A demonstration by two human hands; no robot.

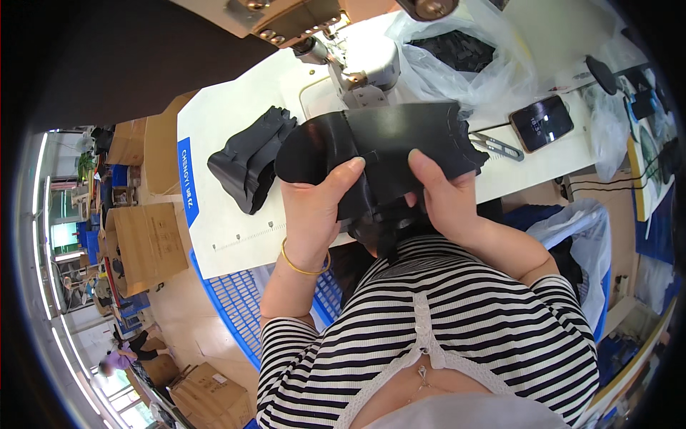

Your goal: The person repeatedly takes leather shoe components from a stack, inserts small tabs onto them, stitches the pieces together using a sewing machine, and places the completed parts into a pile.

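Observation:
Both of my hands grip a black leather-like piece (pixel 411 132), which looks like a boot upper, over the table's front edge. It has a rounded left end, a crosswise seam and a jagged right edge. My left hand (pixel 311 207) is closed on its left part, thumb pressed on top. Farther right, my right hand (pixel 449 204) pinches it, thumb on the surface and fingers partly hidden underneath. Just beyond the piece stands a sewing machine (pixel 368 71), its needle area partly covered. A similar folded black piece (pixel 250 161) lies on the table to the left.
On the white table (pixel 236 247), thread snips (pixel 498 146) and a phone (pixel 542 123) lie to the right. A clear plastic bag (pixel 511 68) of black pieces sits behind. Below the table are a blue basket (pixel 237 304) and another plastic bag (pixel 589 232). Cardboard boxes (pixel 146 247) stand left.

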